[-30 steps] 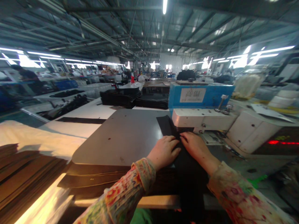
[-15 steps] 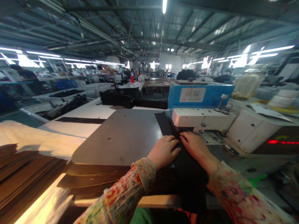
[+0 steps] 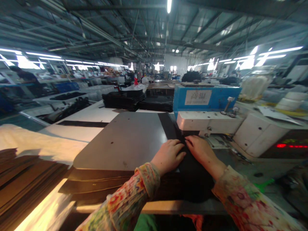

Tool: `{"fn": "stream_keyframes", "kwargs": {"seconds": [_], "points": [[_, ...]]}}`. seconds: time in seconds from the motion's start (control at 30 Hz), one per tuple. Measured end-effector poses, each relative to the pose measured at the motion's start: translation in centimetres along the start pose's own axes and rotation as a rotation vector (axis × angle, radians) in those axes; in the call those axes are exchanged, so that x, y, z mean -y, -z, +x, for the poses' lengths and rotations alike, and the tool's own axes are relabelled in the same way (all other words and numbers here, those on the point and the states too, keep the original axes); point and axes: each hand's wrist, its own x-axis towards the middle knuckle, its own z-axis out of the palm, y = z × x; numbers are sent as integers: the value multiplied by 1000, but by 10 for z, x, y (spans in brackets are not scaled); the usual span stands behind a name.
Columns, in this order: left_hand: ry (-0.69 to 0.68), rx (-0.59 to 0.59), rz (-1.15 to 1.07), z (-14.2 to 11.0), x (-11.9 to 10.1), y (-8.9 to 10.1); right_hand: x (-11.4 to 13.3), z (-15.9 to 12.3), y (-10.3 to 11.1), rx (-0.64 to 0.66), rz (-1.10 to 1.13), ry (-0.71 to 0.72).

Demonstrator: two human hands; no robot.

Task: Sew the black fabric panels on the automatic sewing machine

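Note:
A long black fabric strip (image 3: 168, 126) runs across the grey sewing table (image 3: 125, 141) and under the arm of the white sewing machine (image 3: 209, 121). My left hand (image 3: 168, 155) lies flat on the strip, fingers stretched toward the needle area. My right hand (image 3: 202, 150) presses on the same strip just right of it, fingertips close to the machine's foot. Both hands touch at the fingertips. The needle itself is hidden under the machine arm.
A stack of dark flat pieces (image 3: 26, 179) lies at the lower left. Folded black piles (image 3: 125, 99) sit on the white table behind. A blue box (image 3: 204, 98) stands behind the machine. A red display (image 3: 288, 146) glows at right. Another person (image 3: 24, 77) works far left.
The black strip has fed away from me under the machine; its far end reaches farther across the table and less of it hangs over the near edge. Both hands stay in place.

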Motion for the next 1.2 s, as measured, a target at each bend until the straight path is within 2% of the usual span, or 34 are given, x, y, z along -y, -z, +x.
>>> {"fn": "stream_keyframes", "kwargs": {"seconds": [1.2], "points": [[-8, 3, 9, 0, 0, 1, -2, 2, -3, -14, 4, 23]]}}
